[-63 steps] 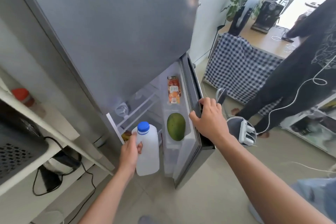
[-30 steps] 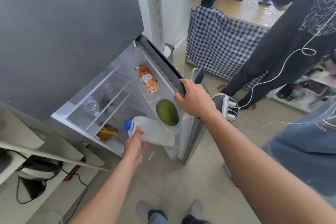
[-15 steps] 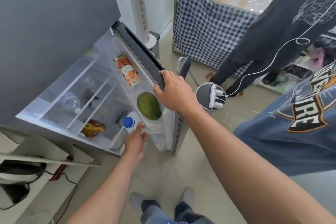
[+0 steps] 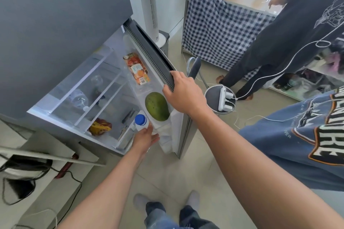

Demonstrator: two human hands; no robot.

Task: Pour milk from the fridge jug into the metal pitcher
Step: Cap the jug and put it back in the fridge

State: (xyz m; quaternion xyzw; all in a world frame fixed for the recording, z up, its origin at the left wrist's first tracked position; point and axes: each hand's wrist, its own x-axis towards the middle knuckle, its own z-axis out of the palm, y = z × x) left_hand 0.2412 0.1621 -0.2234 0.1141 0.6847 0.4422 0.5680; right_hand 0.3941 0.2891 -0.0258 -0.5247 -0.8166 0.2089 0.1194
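The white milk jug [image 4: 140, 126] with a blue cap [image 4: 141, 119] stands low in the open fridge door's bottom shelf, under a green mango [image 4: 157, 106]. Only its cap and shoulder show. My left hand [image 4: 144, 139] is against the jug's shoulder, fingers wrapped on it. My right hand [image 4: 183, 93] grips the top edge of the open fridge door [image 4: 154, 55]. No metal pitcher is in view.
An orange juice carton [image 4: 138, 69] sits in the door's upper shelf. Inside the fridge [image 4: 89, 89] are glass shelves and yellow food [image 4: 100, 126]. A stool with a power strip [image 4: 220, 98] stands right of the door. Another person [image 4: 290, 29] stands by a checkered table [image 4: 219, 29].
My left hand has carried the jug from in front of the fridge down into the door's bottom shelf. The view has tilted downward. My right hand has stayed on the door.
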